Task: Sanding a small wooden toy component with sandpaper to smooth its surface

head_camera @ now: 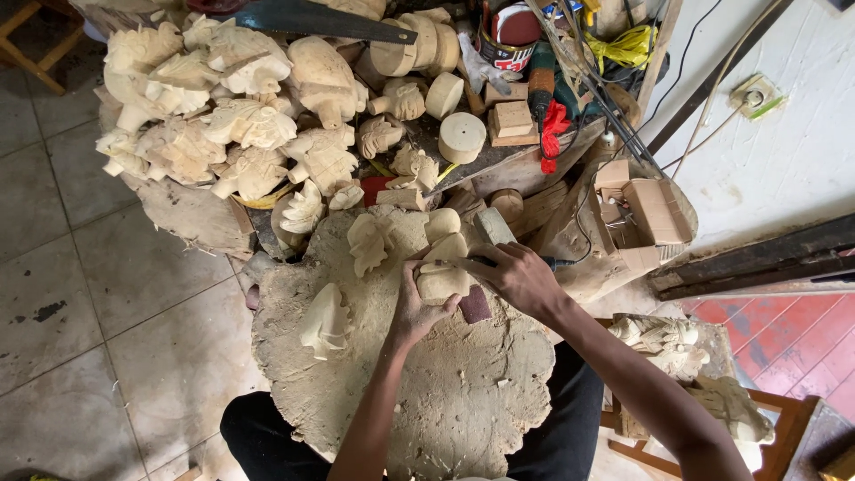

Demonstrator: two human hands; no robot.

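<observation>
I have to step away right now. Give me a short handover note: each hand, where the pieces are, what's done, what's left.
Left hand: grips the pale wood block on the round stump top.
Right hand: holds a thin dark-handled tool, its tip at the block.
Block: still rough and plain.
Done: carved pieces heaped on the bench; two more on the stump, one left of the hands, one above.
Left: carving this block.

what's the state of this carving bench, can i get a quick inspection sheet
surface: dusty slab work block, chips scattered
job's things: pale wood piece under left hand; slim dark tool in right hand
clutter: heap of carved wooden pieces, handsaw, round wood blanks, cardboard box
grippers: both closed on their items
cables: cords run to wall socket
surroundings: tiled floor, wooden chair
</observation>
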